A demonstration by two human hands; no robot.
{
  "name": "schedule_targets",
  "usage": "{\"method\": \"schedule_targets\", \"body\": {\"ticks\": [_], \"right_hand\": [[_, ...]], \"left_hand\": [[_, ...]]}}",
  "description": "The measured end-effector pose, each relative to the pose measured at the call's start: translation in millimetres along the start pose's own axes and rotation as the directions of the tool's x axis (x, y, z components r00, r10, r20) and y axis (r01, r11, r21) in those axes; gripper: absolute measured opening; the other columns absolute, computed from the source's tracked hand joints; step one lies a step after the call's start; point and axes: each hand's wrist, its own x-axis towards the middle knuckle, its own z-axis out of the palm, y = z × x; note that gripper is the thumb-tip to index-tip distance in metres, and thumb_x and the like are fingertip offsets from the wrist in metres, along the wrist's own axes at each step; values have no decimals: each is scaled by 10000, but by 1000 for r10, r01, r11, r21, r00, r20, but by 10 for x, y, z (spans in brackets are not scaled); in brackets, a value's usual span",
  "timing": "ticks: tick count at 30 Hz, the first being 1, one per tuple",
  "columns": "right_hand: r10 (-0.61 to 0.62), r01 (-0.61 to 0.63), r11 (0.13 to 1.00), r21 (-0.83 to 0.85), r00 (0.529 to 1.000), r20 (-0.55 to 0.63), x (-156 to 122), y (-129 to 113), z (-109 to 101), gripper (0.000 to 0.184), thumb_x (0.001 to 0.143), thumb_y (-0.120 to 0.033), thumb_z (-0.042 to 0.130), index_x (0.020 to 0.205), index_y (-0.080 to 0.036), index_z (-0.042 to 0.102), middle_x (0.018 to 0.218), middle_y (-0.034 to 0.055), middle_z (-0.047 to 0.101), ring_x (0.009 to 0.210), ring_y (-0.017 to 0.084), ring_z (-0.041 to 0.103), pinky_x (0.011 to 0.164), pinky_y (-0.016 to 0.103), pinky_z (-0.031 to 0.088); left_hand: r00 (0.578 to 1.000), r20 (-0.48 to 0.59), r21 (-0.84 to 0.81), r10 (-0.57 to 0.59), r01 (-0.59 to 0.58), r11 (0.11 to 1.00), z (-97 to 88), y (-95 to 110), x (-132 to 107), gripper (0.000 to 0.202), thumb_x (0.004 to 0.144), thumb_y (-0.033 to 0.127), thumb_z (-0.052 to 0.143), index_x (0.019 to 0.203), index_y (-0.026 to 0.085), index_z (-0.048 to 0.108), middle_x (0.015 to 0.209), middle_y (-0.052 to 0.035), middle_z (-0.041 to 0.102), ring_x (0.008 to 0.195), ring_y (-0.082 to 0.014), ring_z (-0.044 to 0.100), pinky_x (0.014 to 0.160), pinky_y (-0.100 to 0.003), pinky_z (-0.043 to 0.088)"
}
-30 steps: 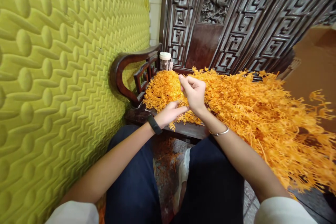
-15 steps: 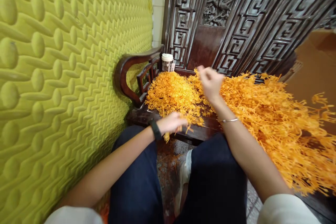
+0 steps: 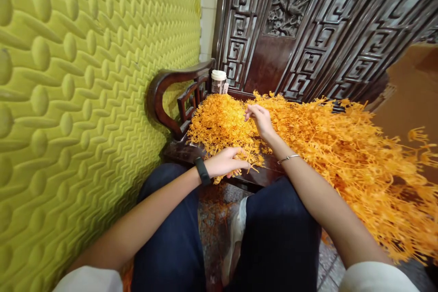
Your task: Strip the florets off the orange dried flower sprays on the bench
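My left hand (image 3: pixel 227 163) is closed around an orange artificial flower sprig (image 3: pixel 253 169), whose thin stem sticks out past my thumb over the seat's front edge. Above and to the right, my right hand (image 3: pixel 260 119) hovers at the near heap with its fingers bent together; whatever they may pinch is too small to tell. A rounded heap of orange sprigs (image 3: pixel 215 116) lies in front of both hands on the dark wooden bench seat (image 3: pixel 179 151). To the right spreads a larger pile of long orange sprigs (image 3: pixel 356 155), partly behind my right forearm.
A white-lidded clear jar (image 3: pixel 218 83) stands behind the heap, by the curved armrest (image 3: pixel 157 96). Carved backrest panels (image 3: pixel 270 66) rise behind. A padded yellow wall (image 3: pixel 85 82) borders the left side. A cardboard box (image 3: pixel 407 86) is at the right. Orange scraps litter the floor (image 3: pixel 215 214).
My right hand has come down and left from above the pile toward the near heap. The left hand stays at the seat's front edge, turned slightly, the orange sprig still in it.
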Motion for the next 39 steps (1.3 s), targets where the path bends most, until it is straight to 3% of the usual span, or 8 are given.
{"method": "schedule_targets", "body": {"ticks": [5,10,16,21,25,29,32,39], "right_hand": [[40,-32,994,101,997,-72,10,29,-91,238,715,-355,634,595,-155,590,518,-10,567,481,85,543,573,232,460],[43,-30,992,121,993,-107,17,-16,-110,241,740,-369,600,614,-164,589,522,-10,573,504,99,566,606,252,478],[66,-48,979,196,994,-86,10,-30,-104,203,701,-362,641,671,-164,608,570,10,608,573,128,595,683,292,496],[295,-247,873,420,954,-51,-85,-244,-7,203,729,-382,599,687,-184,580,591,-7,575,609,109,571,701,282,501],[307,-289,830,477,951,42,-258,-540,170,215,745,-410,575,705,-199,572,597,-19,538,603,98,537,675,265,488],[237,-291,881,372,954,184,-470,-783,386,284,747,-483,559,709,-203,591,657,6,562,709,133,566,729,304,481],[154,-218,922,321,965,213,-618,-852,560,280,751,-483,561,766,-209,622,793,32,617,834,158,586,813,339,466],[88,-106,951,289,993,75,-807,-784,841,199,775,-404,561,799,-214,616,870,35,622,841,144,598,869,348,460]], "left_hand": [[1000,-2,-80,-3,3,997,-14,-3,2,173,733,266,590,821,160,485,466,83,451,332,-50,369,376,-192,268],[994,-101,-194,49,-68,979,-45,-23,13,477,610,228,720,988,155,439,498,118,441,385,-40,374,422,-187,286],[975,-205,-266,79,-134,955,-54,-3,6,611,560,91,703,1100,143,424,573,100,460,489,-40,414,492,-180,345],[975,-213,-354,58,-133,926,-62,31,-18,699,612,33,564,1244,174,300,699,42,542,482,-63,457,453,-202,384],[964,-264,-374,31,-132,918,-63,60,-21,750,599,-8,510,1280,155,243,757,13,563,451,-58,451,445,-212,391],[928,-373,-356,18,-161,920,-64,55,7,784,588,-30,516,1290,170,230,808,9,555,439,-41,442,489,-218,405],[873,-473,-204,121,-242,949,-64,12,35,828,585,-29,560,1305,204,225,889,-9,534,485,-39,442,520,-216,413],[763,-551,45,339,-378,925,-83,-63,60,810,607,41,664,1290,218,266,1114,-86,482,706,-109,524,638,-266,464]]}}
